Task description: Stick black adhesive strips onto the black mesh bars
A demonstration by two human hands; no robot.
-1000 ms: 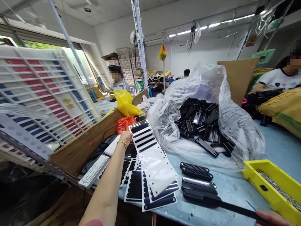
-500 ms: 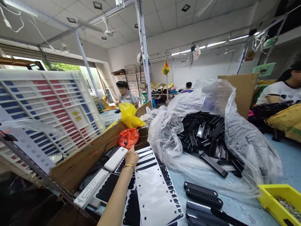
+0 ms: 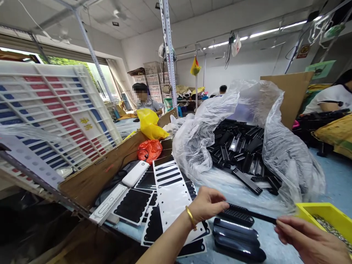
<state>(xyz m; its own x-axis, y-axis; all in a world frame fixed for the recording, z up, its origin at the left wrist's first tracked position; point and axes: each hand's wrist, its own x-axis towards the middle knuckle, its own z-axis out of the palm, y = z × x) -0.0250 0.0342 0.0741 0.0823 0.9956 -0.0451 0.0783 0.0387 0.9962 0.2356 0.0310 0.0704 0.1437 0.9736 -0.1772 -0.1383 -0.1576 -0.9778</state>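
- 1 blk strip (image 3: 262, 216) btwn your hands
- Your R hand (image 3: 308, 234) pinches one end
- Your L hand (image 3: 207, 204) near other end; can't tell its grip
- Blk pcs (image 3: 239, 248) btwn hands, sheets (image 3: 171, 200) L of L hand

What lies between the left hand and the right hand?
The head view shows a thin black strip, pinched by the right hand, and a black, textured oblong piece closer to the left hand.

A thin, narrow strip of flat black material (image 3: 261, 216) is held nearly straight, sloping gently downward to the right in the view, its left part overlapping in sight a long, round-ended black piece with crosshatched surface (image 3: 239, 217).
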